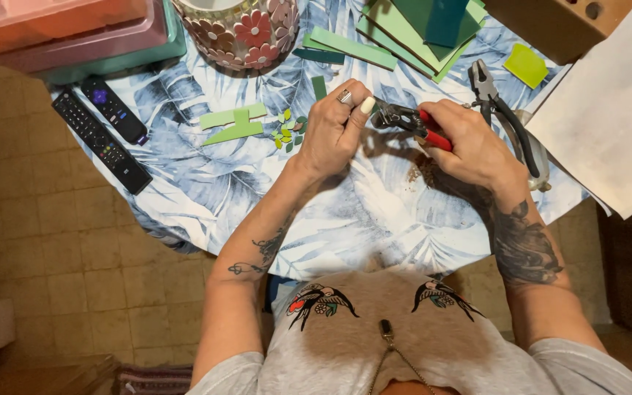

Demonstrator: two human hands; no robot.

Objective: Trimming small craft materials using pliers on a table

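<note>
Head view: right hand (469, 143) clamped on red-handled metal nippers (411, 123), left hand (338, 128) pinching a small green glass piece (373, 110) at the jaws; steady alignment advised.

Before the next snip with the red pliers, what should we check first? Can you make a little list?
1. Right hand grips the red-handled nippers firmly: ok.
2. Left hand pinches a piece at the nipper head: cannot tell, the piece is too small to see.
3. Left fingertips away from the cutting wheels: not ok, they sit right beside them.
4. Small cut green pieces gathered in a pile left of the hands: ok.
5. Second pliers with black handles lying out of the way on the tablecloth: ok.
6. Remote controls well away from the cutting spot: ok.
</note>
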